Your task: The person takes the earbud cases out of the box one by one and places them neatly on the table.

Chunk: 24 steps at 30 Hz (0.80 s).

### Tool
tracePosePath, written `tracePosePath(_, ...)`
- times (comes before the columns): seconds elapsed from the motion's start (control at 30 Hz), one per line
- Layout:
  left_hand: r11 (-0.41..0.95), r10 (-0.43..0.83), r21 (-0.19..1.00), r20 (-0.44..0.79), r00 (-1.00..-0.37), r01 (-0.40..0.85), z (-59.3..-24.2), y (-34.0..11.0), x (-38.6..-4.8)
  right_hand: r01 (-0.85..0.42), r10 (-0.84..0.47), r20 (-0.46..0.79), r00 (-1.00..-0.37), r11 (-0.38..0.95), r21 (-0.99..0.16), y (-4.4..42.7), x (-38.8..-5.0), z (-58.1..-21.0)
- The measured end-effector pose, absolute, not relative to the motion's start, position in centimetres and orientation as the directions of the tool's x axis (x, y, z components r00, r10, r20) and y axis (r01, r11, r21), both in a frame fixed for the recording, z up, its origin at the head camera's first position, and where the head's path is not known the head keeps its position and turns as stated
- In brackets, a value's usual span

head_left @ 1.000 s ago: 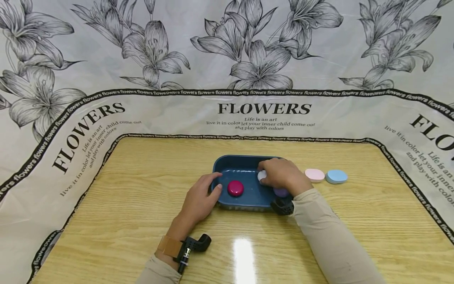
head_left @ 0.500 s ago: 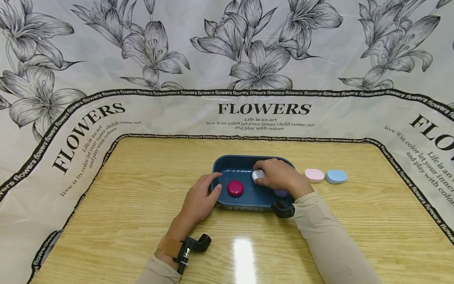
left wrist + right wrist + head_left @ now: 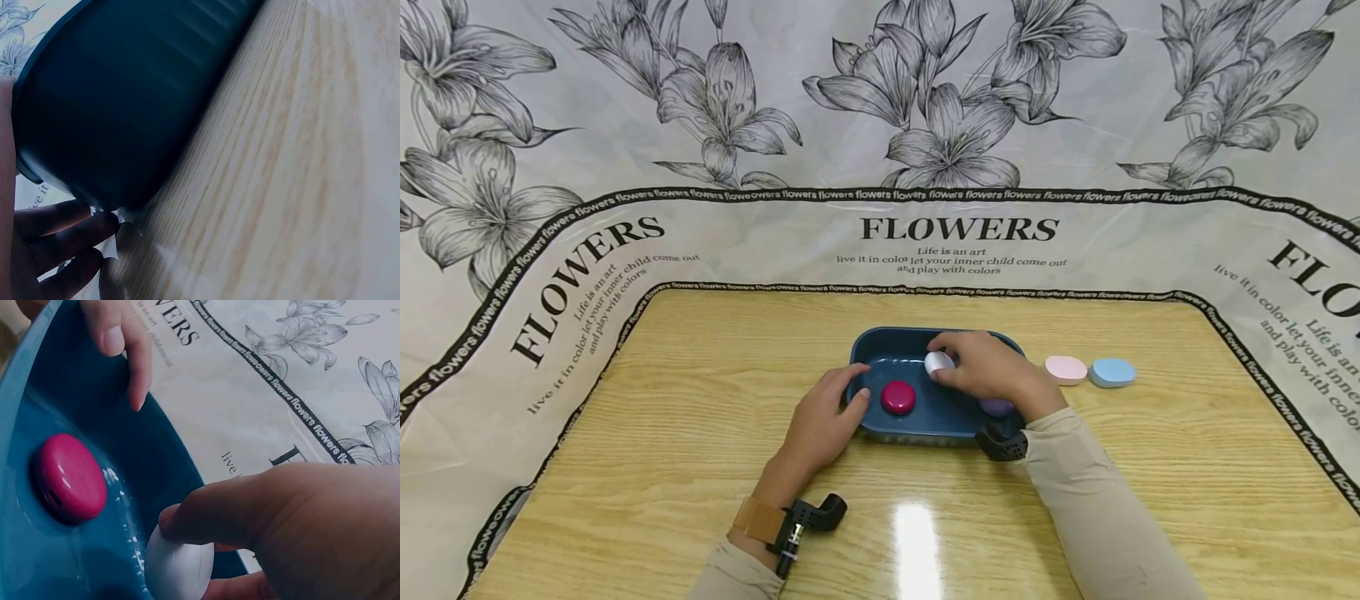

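In the head view my right hand (image 3: 988, 371) pinches a white rounded case (image 3: 938, 365) inside the blue tray (image 3: 917, 427). The right wrist view shows the white case (image 3: 178, 565) between thumb and fingers. A glossy magenta case (image 3: 898, 398) lies on the tray floor to its left. Under my right hand, a purple case (image 3: 996, 407) is partly hidden. My left hand (image 3: 823, 417) rests at the tray's left end, fingers and thumb spread over the rim; in the left wrist view its fingers touch the tray's outer wall (image 3: 119, 100).
On the wooden table (image 3: 700, 375), right of the tray, a pink case (image 3: 1065, 370) and a light blue case (image 3: 1112, 372) lie side by side. A flower-printed cloth (image 3: 760, 242) borders the table at the back and both sides.
My right hand has moved slightly left inside the tray, carrying the white case closer to the magenta one. My left hand and the tray have stayed put.
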<state>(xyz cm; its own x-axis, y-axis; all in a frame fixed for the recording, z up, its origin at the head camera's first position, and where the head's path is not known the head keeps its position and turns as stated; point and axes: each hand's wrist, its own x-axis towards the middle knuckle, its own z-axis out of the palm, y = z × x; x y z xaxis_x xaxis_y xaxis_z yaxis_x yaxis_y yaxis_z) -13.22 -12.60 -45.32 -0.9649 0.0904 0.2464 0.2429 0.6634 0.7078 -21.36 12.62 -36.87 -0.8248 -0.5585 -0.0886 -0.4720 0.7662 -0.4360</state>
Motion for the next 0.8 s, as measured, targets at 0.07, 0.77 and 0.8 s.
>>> tracePosePath(0.07,0.664,0.090,0.708,0.244,-0.966,0.241,-45.3,-12.6,-13.2,-0.464,-0.557,-0.088,-0.826,0.760,-0.455,12.5,-21.2,-36.7)
tracePosePath(0.77,0.660,0.096,0.705,0.261,-0.961,0.257,-45.3,-12.5,-13.2,-0.445,-0.521,0.047,-0.852,0.674,-0.589,13.2,-20.1,-37.1)
tracePosePath(0.8,0.661,0.096,0.704,0.261,-0.960,0.258,-45.3,-12.6,-13.2,-0.446,-0.517,0.057,-0.854,0.673,-0.590,13.2,-20.0,-37.2)
